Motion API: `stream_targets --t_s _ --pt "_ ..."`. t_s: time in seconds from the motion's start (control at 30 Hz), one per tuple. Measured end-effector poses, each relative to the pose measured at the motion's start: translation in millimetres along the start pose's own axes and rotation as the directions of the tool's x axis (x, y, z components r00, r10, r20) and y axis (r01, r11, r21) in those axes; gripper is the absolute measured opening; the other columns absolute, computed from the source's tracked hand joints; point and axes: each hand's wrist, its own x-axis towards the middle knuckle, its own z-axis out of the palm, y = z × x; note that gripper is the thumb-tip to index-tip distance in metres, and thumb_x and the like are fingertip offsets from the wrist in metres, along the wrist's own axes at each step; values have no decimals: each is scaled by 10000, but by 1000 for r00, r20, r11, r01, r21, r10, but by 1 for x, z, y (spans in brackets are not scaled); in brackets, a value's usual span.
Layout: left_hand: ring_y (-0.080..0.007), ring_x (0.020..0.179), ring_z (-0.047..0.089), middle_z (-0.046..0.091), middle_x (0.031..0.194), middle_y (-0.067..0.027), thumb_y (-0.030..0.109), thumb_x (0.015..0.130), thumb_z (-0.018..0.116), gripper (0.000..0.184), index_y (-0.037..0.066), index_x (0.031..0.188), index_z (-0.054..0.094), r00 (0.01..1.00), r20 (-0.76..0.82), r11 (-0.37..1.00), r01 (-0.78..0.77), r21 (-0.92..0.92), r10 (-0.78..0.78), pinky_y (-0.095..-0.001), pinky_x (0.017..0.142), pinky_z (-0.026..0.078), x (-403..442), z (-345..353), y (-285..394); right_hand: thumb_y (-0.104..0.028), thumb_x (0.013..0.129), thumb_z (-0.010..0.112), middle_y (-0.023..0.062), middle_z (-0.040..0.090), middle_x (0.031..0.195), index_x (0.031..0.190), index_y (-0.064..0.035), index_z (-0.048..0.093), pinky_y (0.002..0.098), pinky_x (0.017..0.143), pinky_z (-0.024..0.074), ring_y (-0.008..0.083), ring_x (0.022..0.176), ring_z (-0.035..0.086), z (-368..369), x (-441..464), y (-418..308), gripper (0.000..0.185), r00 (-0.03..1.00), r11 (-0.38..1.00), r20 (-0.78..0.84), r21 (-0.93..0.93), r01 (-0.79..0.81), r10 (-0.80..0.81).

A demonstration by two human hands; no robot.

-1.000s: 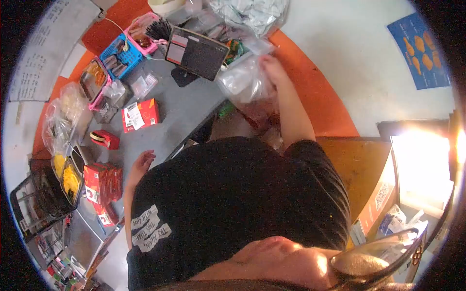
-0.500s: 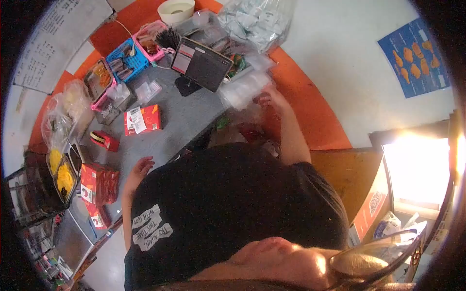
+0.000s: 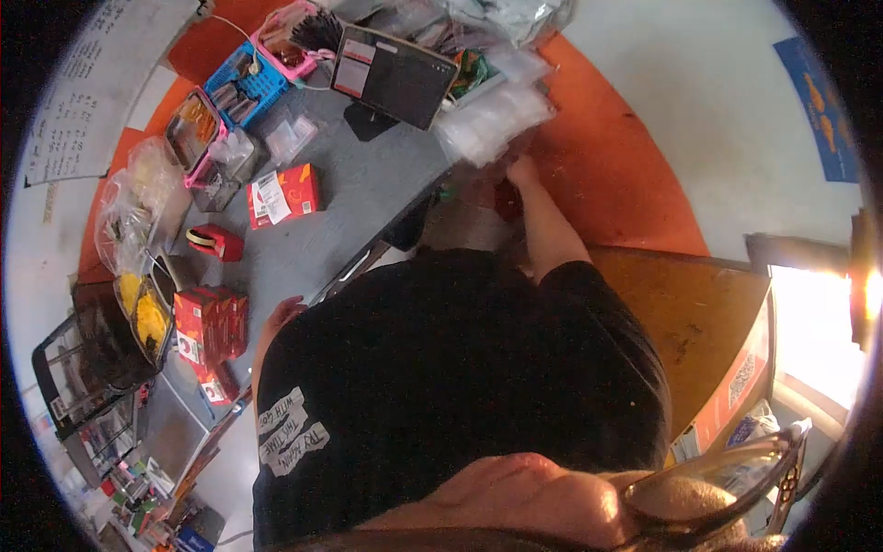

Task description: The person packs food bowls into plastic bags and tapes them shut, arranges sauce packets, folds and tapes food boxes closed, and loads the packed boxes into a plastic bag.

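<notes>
At the near left edge of the grey table, my left hand [image 3: 281,314] shows partly, fingers loosely apart and nothing in them. A stack of red boxes [image 3: 211,324] stands left of it. My right hand [image 3: 521,172] reaches down below the table's right end, next to clear plastic bags [image 3: 492,120]; its fingers are hidden, so what it touches cannot be made out. A red box with a white label [image 3: 283,195] and a red tape dispenser [image 3: 215,242] lie on the table.
A tablet on a stand [image 3: 393,76] is at the back. Blue [image 3: 246,85] and pink [image 3: 286,39] baskets hold small packets. Further left are a clear bag [image 3: 138,207] and a tray of yellow items [image 3: 147,313]. An orange and white wall borders the right.
My right hand has moved from on top of the clear bags to below them, and its fingers have gone out of sight. My left hand has drawn back towards my body. The view has shifted slightly.
</notes>
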Motion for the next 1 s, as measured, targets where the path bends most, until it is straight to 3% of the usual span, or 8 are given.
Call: stream_targets --t_s 0.23,0.33,0.53,0.6,0.77,0.83,0.9,1.0 --pt "-132 995 533 583 1077 -59 181 948 488 325 45 1243 470 996 43 988 88 -126 -83 -258 858 413 28 -12 -31 -223 895 484 150 622 932 1083 -41 580 354 641 481 246 755 607 130 47 185 279 939 819 -329 564 107 104" --pt "-145 1031 527 584 1075 -59 181 950 482 321 53 1244 468 990 137 999 -45 28 41 -280 912 390 53 13 0 -239 882 505 107 602 833 1028 -58 586 333 528 454 214 615 560 143 -15 227 246 836 461 -11 839 -291 549" --pt "-210 1116 507 563 1156 -103 86 912 488 354 67 1264 453 911 403 896 -246 370 84 -312 983 349 160 89 79 -325 855 530 73 625 827 960 -99 613 371 522 453 226 637 576 258 -130 301 263 687 42 603 738 -673 405" --pt "-286 1209 436 482 1276 -150 133 857 554 452 75 1288 428 796 438 533 -605 591 417 -407 1028 305 203 123 90 -359 849 531 59 636 829 937 -116 631 385 513 450 230 651 589 298 -153 294 277 641 -80 726 675 -733 249" --pt "-377 1294 298 355 1380 -184 291 774 634 616 79 1306 407 668 490 39 -612 790 560 -540 1050 202 273 175 105 -377 848 529 76 642 866 942 -96 645 397 624 476 240 738 602 425 -153 303 319 672 267 716 621 -737 187" --pt "-411 1303 263 307 1400 -209 343 769 634 651 72 1311 395 626 509 -33 -612 790 590 -559 1050 182 285 180 99 -394 859 495 120 631 944 1011 -92 633 447 728 463 289 843 592 536 -120 324 365 846 806 529 469 -361 70" --pt "-429 1300 247 253 1411 -242 366 788 617 672 52 1324 360 616 526 -20 -638 769 586 -547 1055 182 293 174 92 -410 871 462 163 620 1023 1080 -88 621 498 832 451 338 948 581 649 -97 352 416 892 987 422 71 146 -162" --pt "-427 1309 203 175 1427 -261 435 801 605 761 9 1344 285 761 314 232 -515 825 568 -538 1063 168 286 134 54 -396 901 414 162 349 1375 1296 -100 449 560 1005 275 376 1262 312 448 -66 224 494 721 934 621 -52 -353 307"
